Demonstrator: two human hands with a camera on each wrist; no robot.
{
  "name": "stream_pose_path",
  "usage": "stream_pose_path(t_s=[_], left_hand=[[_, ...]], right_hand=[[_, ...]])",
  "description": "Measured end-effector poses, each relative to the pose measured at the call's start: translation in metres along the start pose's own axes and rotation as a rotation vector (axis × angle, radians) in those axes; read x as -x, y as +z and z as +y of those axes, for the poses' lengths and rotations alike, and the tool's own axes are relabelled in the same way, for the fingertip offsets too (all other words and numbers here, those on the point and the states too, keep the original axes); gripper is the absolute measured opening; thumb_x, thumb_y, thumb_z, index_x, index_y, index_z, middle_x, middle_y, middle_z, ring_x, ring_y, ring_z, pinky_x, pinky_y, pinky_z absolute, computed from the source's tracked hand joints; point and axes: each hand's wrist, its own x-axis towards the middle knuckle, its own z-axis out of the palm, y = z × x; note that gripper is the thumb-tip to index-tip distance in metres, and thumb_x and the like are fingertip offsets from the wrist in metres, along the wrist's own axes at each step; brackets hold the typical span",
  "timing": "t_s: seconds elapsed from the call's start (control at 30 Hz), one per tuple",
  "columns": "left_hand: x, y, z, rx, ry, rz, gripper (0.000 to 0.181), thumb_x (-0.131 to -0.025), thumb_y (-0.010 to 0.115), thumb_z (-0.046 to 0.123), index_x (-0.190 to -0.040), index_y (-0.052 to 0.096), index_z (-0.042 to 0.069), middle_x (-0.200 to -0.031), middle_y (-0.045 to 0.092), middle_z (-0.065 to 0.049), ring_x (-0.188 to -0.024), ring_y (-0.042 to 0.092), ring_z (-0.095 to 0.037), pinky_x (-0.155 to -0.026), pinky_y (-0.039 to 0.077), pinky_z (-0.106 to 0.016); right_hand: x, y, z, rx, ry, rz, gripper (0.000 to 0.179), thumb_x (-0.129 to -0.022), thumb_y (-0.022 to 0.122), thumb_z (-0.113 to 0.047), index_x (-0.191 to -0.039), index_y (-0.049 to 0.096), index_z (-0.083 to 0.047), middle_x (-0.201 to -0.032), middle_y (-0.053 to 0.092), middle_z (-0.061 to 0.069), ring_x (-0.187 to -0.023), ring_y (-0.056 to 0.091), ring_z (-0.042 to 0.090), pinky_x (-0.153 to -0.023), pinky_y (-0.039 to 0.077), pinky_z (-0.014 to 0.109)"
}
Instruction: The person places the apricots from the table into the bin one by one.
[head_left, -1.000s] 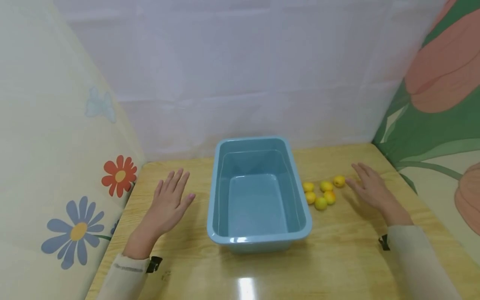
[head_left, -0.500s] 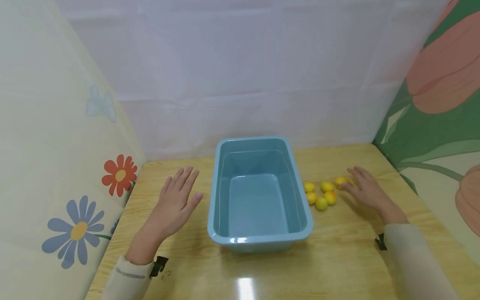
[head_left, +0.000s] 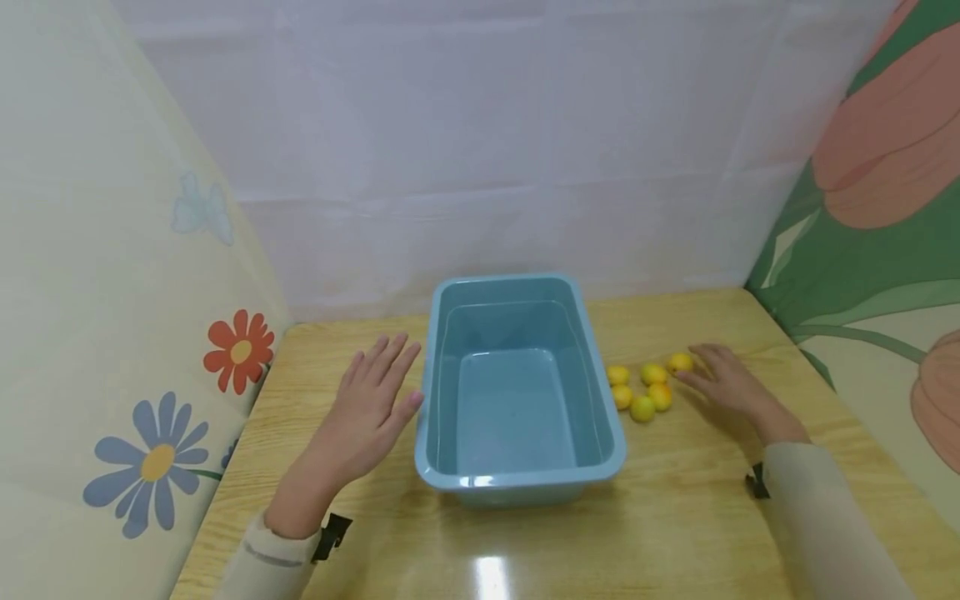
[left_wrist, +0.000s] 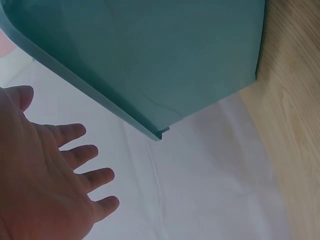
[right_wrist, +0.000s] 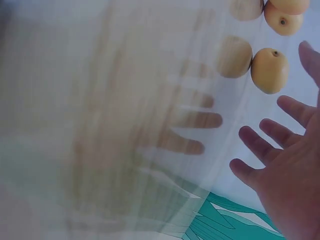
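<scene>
Near the middle of the table stands a blue plastic tub [head_left: 517,417] with nothing inside. To its right lie several small yellow and green fruits [head_left: 642,407] in a loose cluster. My left hand [head_left: 360,421] hovers beside the tub's left rim, fingers straight and spread; the left wrist view shows its palm [left_wrist: 45,175] facing the tub wall [left_wrist: 175,60]. My right hand [head_left: 731,387] is held just right of the outermost yellow fruit [head_left: 679,362], fingers loosely extended. In the right wrist view, a gap shows between its fingers [right_wrist: 255,145] and that yellow fruit [right_wrist: 270,71].
The glossy wooden table [head_left: 360,533] carries the tub and fruit. A white cloth backdrop [head_left: 480,150] rises behind it. Flower-painted panels flank both sides, the left panel [head_left: 127,333] pale and the right panel [head_left: 885,242] green and pink.
My left hand has moved right, closer to the tub's rim. My right hand has shifted left and slightly down toward the outermost yellow fruit. The tub stays put.
</scene>
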Motion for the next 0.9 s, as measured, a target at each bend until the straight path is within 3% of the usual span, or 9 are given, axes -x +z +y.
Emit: stream_pose_path(t_s=[0.2, 0.47, 0.7, 0.9], left_hand=[[0.000, 0.003, 0.011, 0.007, 0.023, -0.018, 0.063, -0.108, 0.042, 0.043, -0.162, 0.025, 0.016, -0.169, 0.020, -0.008, -0.156, 0.010, -0.035, -0.122, 0.006, -0.060], [0.000, 0.004, 0.024, 0.036, 0.003, -0.090, 0.062, -0.108, 0.038, 0.048, -0.162, 0.028, 0.018, -0.169, 0.019, -0.003, -0.156, 0.010, -0.030, -0.123, 0.008, -0.058], [-0.001, 0.006, 0.034, 0.050, 0.029, -0.118, 0.062, -0.108, 0.038, 0.048, -0.161, 0.029, 0.017, -0.168, 0.021, -0.005, -0.156, 0.011, -0.030, -0.124, 0.010, -0.055], [-0.001, 0.010, 0.038, 0.047, 0.013, -0.138, 0.064, -0.108, 0.036, 0.052, -0.161, 0.029, 0.018, -0.169, 0.016, -0.006, -0.157, 0.007, -0.029, -0.124, 0.011, -0.055]], right_hand=[[-0.004, 0.001, 0.003, 0.013, -0.014, -0.015, 0.075, -0.103, 0.058, -0.040, -0.146, 0.035, 0.017, -0.148, 0.026, 0.045, -0.136, 0.025, 0.062, -0.110, 0.023, 0.073], [-0.008, 0.001, 0.002, 0.047, -0.024, -0.023, 0.068, -0.102, 0.061, -0.035, -0.139, 0.042, 0.018, -0.141, 0.036, 0.045, -0.132, 0.032, 0.061, -0.109, 0.026, 0.072], [-0.010, 0.002, 0.004, 0.078, -0.006, -0.032, 0.064, -0.103, 0.058, -0.037, -0.136, 0.048, 0.018, -0.138, 0.043, 0.044, -0.129, 0.036, 0.061, -0.108, 0.027, 0.071], [-0.011, 0.002, 0.004, 0.082, -0.017, -0.023, 0.062, -0.103, 0.059, -0.035, -0.135, 0.050, 0.017, -0.136, 0.046, 0.043, -0.127, 0.039, 0.061, -0.108, 0.029, 0.071]])
